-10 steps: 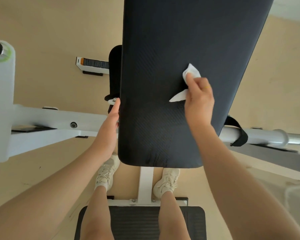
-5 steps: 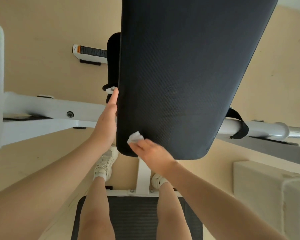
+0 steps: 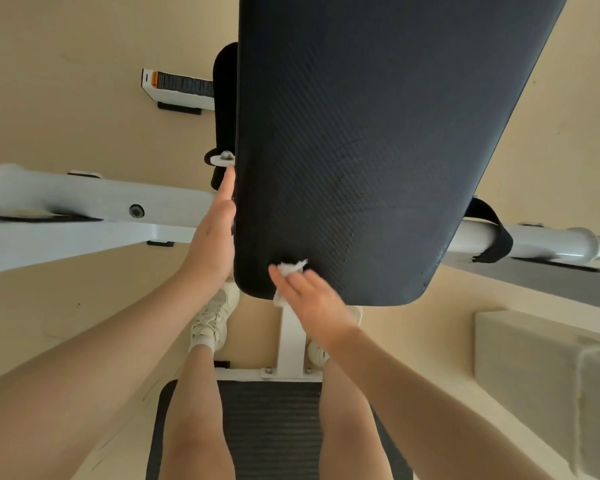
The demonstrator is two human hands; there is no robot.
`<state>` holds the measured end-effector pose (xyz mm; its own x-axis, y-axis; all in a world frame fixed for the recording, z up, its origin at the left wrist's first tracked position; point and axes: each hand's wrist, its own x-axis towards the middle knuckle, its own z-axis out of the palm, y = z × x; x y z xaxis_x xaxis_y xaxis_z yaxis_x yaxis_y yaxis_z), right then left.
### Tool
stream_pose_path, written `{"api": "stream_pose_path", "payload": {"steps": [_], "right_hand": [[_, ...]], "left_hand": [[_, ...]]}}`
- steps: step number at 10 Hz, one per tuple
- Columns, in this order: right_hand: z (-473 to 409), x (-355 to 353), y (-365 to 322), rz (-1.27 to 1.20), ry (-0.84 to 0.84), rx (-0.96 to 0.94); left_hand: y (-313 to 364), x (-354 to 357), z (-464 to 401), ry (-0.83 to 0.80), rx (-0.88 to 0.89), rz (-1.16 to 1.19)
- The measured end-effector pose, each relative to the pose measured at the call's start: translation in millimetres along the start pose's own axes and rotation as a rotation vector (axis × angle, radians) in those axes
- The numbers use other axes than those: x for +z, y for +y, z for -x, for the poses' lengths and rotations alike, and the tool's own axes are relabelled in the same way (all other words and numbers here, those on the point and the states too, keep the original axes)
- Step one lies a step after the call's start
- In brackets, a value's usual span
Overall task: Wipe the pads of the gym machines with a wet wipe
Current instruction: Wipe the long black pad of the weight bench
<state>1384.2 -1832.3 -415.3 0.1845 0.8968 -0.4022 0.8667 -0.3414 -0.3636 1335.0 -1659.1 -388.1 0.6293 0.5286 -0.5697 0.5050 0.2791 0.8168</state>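
Observation:
A long black textured pad of a white-framed gym machine fills the upper middle of the head view, its rounded near end toward me. My right hand presses a crumpled white wet wipe against the pad's near end, left of its middle. Part of the wipe hangs below the pad's edge under my fingers. My left hand lies flat, fingers together, against the pad's left side edge, just below a white bracket with a bolt.
A white frame beam runs left of the pad. A white bar with a black strap runs right. Below stand a white post, a black ribbed footplate and my legs. A pale block sits lower right.
My right hand swept the wipe from the pad's middle down to its near left end, then shifted slightly right along that end. My left hand stayed on the pad's side edge.

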Motion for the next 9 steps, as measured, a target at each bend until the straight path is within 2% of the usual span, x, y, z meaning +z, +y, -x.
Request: {"api": "stream_pose_path", "payload": {"steps": [1,2,3,4,5,6,7,8,9], "right_hand": [[13.8,2.8,-2.8,-0.105,-0.213,0.028],[7.7,-23.7,12.7,-0.157,0.117,0.086],[-4.2,-67.1,30.9,-0.274,0.369,0.208],[-18.1,-86.6,40.5,-0.281,0.4,0.237],[-22.3,-64.8,45.1,-0.104,0.451,0.095],[-13.0,-33.2,39.3,-0.089,0.405,0.041],[13.3,9.0,21.1,-0.076,0.21,-0.005],[48.3,39.1,14.1,-0.065,-0.264,0.08],[45.9,17.6,14.3,-0.148,0.028,0.03]], "left_hand": [[-2.7,5.8,2.7,0.028,0.007,-0.01],[-3.9,8.5,2.7,0.046,0.028,-0.014],[-1.8,9.5,2.7,0.049,0.002,-0.016],[-2.9,11.0,1.9,0.072,0.0,0.014],[-7.9,9.7,1.7,0.07,0.023,-0.018],[-8.9,9.2,2.0,0.066,0.025,-0.038],[-5.4,9.5,5.3,0.072,0.012,-0.018],[-0.9,11.5,10.4,0.07,-0.013,-0.025],[-1.8,10.3,10.3,0.058,-0.017,-0.048]]}}
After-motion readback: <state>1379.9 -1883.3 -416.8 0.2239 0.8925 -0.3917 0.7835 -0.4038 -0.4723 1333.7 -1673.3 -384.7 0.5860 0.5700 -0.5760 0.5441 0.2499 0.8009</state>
